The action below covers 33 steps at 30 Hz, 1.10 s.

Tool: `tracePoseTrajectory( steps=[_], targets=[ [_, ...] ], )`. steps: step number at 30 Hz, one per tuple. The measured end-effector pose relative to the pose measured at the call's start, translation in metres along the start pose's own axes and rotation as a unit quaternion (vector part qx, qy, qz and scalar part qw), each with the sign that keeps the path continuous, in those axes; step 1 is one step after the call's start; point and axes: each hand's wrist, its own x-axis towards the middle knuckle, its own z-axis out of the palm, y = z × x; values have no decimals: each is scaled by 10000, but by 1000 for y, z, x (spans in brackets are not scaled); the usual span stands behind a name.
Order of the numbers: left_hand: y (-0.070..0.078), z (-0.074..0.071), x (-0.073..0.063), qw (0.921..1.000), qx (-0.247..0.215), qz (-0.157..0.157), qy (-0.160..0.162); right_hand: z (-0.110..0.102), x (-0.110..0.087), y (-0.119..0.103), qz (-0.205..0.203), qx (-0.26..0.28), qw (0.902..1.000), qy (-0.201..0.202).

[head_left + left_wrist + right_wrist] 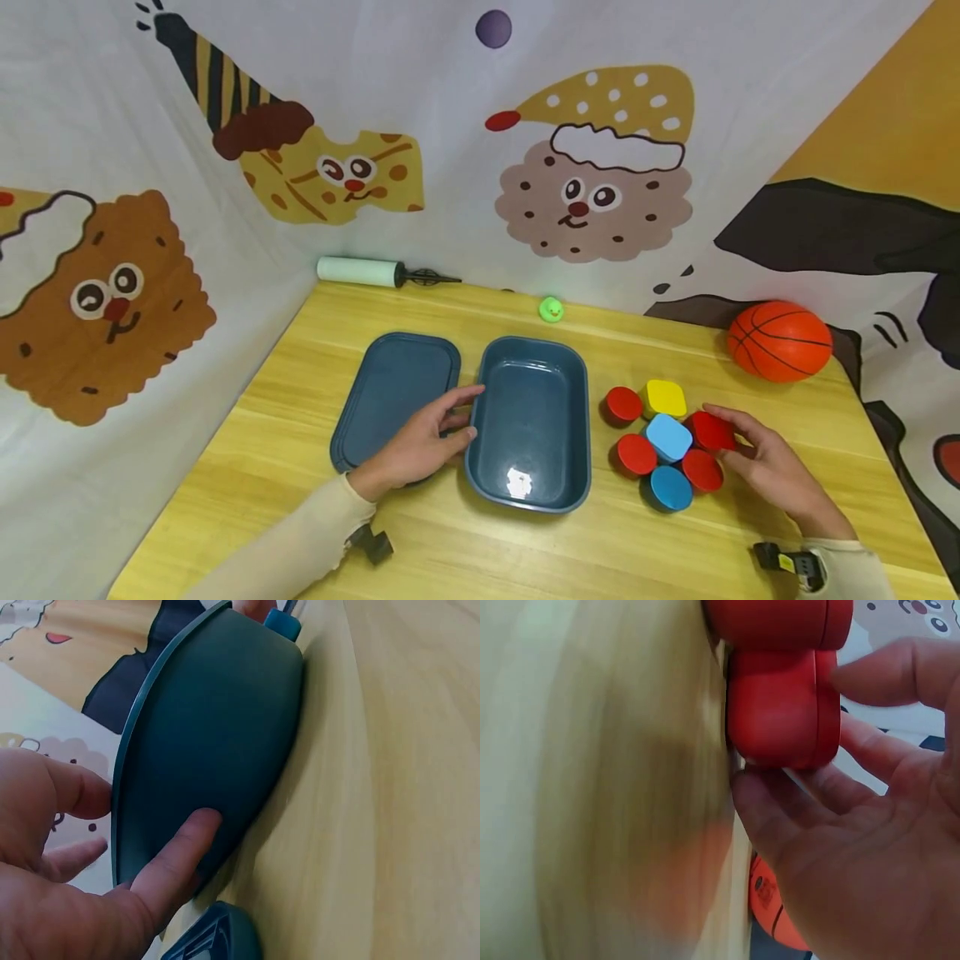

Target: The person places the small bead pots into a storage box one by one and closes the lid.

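A dark blue rectangular container (528, 425) stands uncovered on the table. My left hand (427, 437) is at its left side, fingers extended, with the thumb against the outer wall (217, 727) and the index fingertip at the rim. To the right, several small lidded boxes stand close together: a yellow box (664, 398), a light blue box (668, 437), a blue round box (671, 488) and several red ones. My right hand (772, 462) holds the rightmost red box (780, 709) between thumb and fingers, beside another red box (776, 619).
A flat dark blue lid (405, 392) lies left of the container. Along the back are a pale green hand pump (360, 272), a green rubber duck (551, 309) and an orange basketball (780, 342). A printed cloth (450, 83) hangs behind the wooden table (262, 433).
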Motion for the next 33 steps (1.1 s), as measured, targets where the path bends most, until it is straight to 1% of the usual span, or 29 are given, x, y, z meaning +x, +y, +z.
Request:
tracePoseTrajectory(
  steps=[2,7,12,16,22,24,30,33],
  targets=[
    [0,2,1,9999,-110,-97,-57,-1,-2,2,-36,17,10000,-44],
    [1,3,3,9995,-209,-227,7,-3,-3,5,-188,8,9998,-37],
    [1,3,3,9994,-217,-273,24,-8,-1,6,-185,-123,9996,180],
    [2,3,3,9995,-112,-302,64,-14,2,-1,-112,-96,9992,378],
    [4,3,3,9994,-1,-333,77,-16,5,-21,-84,-85,9986,520],
    [4,3,3,9994,38,-332,77,-14,8,-30,-156,-89,9983,560],
    [4,2,2,9991,282,-319,88,-1,19,-59,-661,-19,9963,547],
    [6,2,2,9991,288,-288,77,5,26,-72,-904,33,9948,460]
  ],
)
